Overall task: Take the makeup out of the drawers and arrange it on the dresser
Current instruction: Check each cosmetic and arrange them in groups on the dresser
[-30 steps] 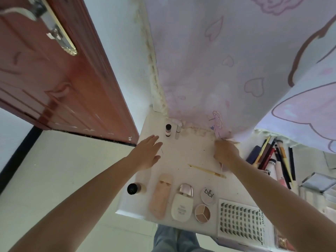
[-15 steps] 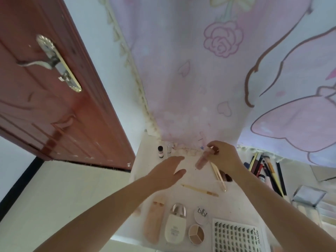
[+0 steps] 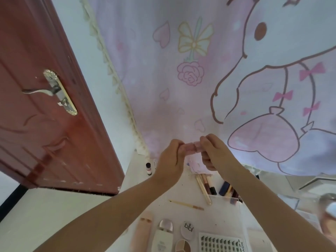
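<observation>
Both hands sit raised above the back of the white dresser, sharing 1 small pink tube. Left hand has fingers curled round 1 end; right hand pinches the other end between thumb and fingertips. I read this as inspecting or uncapping, though I cannot tell which.

Risk, as I judge it: the tube is held high over the surface, so a slip during a twist would drop it among the laid-out items: the pencils, the thin stick, the round compact, the lash tray. A loose cap could roll off the edge.

Pose: both forearms converge upward, wrists bent inward, knuckles facing me
</observation>
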`<state>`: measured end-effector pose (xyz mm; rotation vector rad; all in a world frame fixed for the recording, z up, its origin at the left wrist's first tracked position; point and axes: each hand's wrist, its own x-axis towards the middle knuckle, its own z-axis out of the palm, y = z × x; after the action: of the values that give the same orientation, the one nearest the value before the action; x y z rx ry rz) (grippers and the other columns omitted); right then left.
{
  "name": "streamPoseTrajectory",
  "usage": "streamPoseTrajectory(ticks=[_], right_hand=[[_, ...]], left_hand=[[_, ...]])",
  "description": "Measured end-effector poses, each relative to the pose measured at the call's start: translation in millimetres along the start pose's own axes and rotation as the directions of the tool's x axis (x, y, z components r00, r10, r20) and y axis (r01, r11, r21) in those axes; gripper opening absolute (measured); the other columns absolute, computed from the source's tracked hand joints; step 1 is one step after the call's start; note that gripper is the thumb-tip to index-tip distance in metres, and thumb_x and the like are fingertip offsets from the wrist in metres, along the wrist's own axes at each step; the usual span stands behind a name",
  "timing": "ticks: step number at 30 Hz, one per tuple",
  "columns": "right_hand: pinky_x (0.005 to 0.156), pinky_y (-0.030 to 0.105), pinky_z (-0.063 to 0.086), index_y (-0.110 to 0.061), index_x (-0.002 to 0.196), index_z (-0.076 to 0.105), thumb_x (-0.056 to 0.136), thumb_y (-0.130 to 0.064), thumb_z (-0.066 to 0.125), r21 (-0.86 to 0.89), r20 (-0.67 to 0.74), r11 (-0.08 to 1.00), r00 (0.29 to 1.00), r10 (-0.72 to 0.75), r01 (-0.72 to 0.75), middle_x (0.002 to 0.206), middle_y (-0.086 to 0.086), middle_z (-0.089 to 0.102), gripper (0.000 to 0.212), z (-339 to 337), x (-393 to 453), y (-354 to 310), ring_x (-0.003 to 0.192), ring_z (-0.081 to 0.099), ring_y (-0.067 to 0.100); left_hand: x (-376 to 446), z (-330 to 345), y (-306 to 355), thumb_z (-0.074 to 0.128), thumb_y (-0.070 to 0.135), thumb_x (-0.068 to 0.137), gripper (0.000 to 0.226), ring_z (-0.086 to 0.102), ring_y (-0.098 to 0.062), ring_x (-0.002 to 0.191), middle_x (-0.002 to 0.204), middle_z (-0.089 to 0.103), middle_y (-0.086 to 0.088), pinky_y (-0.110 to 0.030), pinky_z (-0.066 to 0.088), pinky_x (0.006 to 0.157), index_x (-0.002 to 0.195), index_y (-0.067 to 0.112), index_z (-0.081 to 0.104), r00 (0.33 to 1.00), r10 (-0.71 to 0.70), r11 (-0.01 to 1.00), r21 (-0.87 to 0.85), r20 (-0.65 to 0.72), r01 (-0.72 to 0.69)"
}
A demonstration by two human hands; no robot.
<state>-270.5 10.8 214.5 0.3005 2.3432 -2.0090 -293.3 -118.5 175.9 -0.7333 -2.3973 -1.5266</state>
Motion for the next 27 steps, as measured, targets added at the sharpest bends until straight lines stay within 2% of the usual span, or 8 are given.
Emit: streamPoseTrajectory(ticks=[4, 7, 10, 13, 16, 20, 23, 27], right_hand=[[0.039, 0.024, 0.028, -0.022, 0.080, 0.034, 0.095, -0.013, 0.034, -0.191, 0.085, 0.914, 0.934, -0.348, 0.358, 0.043, -0.008, 0.039, 0.018, -0.9, -10.6, -1.3, 0.039, 0.029, 0.011], [0.052, 0.025, 0.039, -0.033, 0.089, 0.034, 0.094, -0.013, 0.034, -0.353, 0.181, 0.807, 0.881, -0.437, 0.473, 0.057, -0.005, 0.042, 0.021, -6.9, -9.7, 0.4, 0.050, 0.042, 0.010], [0.052, 0.014, 0.042, -0.035, 0.096, 0.040, 0.096, -0.018, 0.034, -0.310, 0.254, 0.877, 0.921, -0.295, 0.367, 0.066, -0.007, 0.055, 0.018, -13.8, -1.4, -4.9, 0.055, 0.054, -0.001], [0.038, 0.017, 0.036, -0.021, 0.084, 0.054, 0.096, -0.036, 0.031, -0.258, 0.251, 0.960, 0.967, -0.043, 0.110, 0.043, -0.005, 0.058, 0.030, -11.8, 4.3, -11.6, 0.034, 0.047, 0.006], [0.038, 0.014, 0.038, -0.019, 0.074, 0.052, 0.094, -0.028, 0.040, -0.282, 0.300, 0.930, 0.942, -0.147, 0.235, 0.043, -0.007, 0.056, 0.025, -8.8, 3.7, -10.1, 0.033, 0.044, 0.003], [0.059, 0.015, 0.051, -0.028, 0.087, 0.053, 0.086, 0.000, 0.052, -0.195, 0.324, 0.903, 0.894, -0.309, 0.383, 0.078, -0.005, 0.061, 0.027, -12.7, 4.6, -8.9, 0.064, 0.060, 0.002], [0.056, 0.022, 0.053, -0.021, 0.098, 0.054, 0.088, -0.021, 0.052, -0.077, 0.322, 0.977, 0.932, -0.165, 0.200, 0.086, -0.001, 0.064, 0.010, -10.5, 7.4, -13.0, 0.065, 0.063, 0.012], [0.037, 0.017, 0.041, -0.010, 0.086, 0.061, 0.092, -0.037, 0.039, -0.130, 0.368, 0.990, 0.930, 0.004, 0.047, 0.052, -0.001, 0.062, 0.036, -9.6, 11.5, -11.5, 0.038, 0.051, 0.009]], left_hand=[[-2.3, -3.1, 18.7, 0.023, 0.011, 0.099, 0.031, 0.038, -0.009, 0.039, 0.044, 0.046, 0.000, -0.008, 0.029, 0.043, 0.077, 0.004, 0.044, 0.979, -0.204, 0.920, -0.338, 0.015, 0.197], [-1.4, -7.9, 20.2, 0.025, 0.017, 0.098, 0.036, 0.032, -0.004, 0.037, 0.051, 0.035, 0.004, -0.009, 0.027, 0.041, 0.065, 0.011, 0.038, 0.955, -0.294, 0.889, -0.375, -0.025, 0.264], [-3.0, -16.0, 16.4, 0.028, 0.016, 0.097, 0.032, 0.037, -0.002, 0.040, 0.055, 0.035, 0.006, -0.010, 0.029, 0.043, 0.067, 0.018, 0.039, 0.976, -0.218, 0.951, -0.230, -0.018, 0.208], [-7.8, -22.9, 13.9, 0.030, 0.020, 0.096, 0.026, 0.042, 0.000, 0.046, 0.057, 0.040, 0.009, -0.012, 0.033, 0.046, 0.074, 0.029, 0.038, 0.998, -0.070, 0.997, -0.026, 0.011, 0.070], [-7.6, -27.2, 12.6, 0.030, 0.025, 0.095, 0.021, 0.048, 0.004, 0.049, 0.065, 0.052, 0.010, -0.011, 0.036, 0.048, 0.076, 0.033, 0.036, 0.999, -0.008, 0.999, 0.042, 0.040, 0.007], [1.9, -33.2, 11.8, 0.029, 0.015, 0.097, 0.031, 0.046, 0.006, 0.047, 0.058, 0.046, 0.012, -0.011, 0.034, 0.047, 0.070, 0.025, 0.040, 0.990, -0.144, 0.987, -0.069, 0.004, 0.144], [5.4, -35.1, 12.2, 0.029, 0.014, 0.097, 0.032, 0.042, 0.004, 0.042, 0.056, 0.040, 0.013, -0.008, 0.032, 0.044, 0.069, 0.024, 0.040, 0.986, -0.166, 0.983, -0.077, 0.007, 0.166], [4.7, -36.6, 10.4, 0.030, 0.017, 0.097, 0.031, 0.034, -0.004, 0.044, 0.058, 0.039, 0.009, -0.010, 0.029, 0.043, 0.069, 0.025, 0.038, 0.990, -0.133, 0.991, -0.007, 0.039, 0.134]])
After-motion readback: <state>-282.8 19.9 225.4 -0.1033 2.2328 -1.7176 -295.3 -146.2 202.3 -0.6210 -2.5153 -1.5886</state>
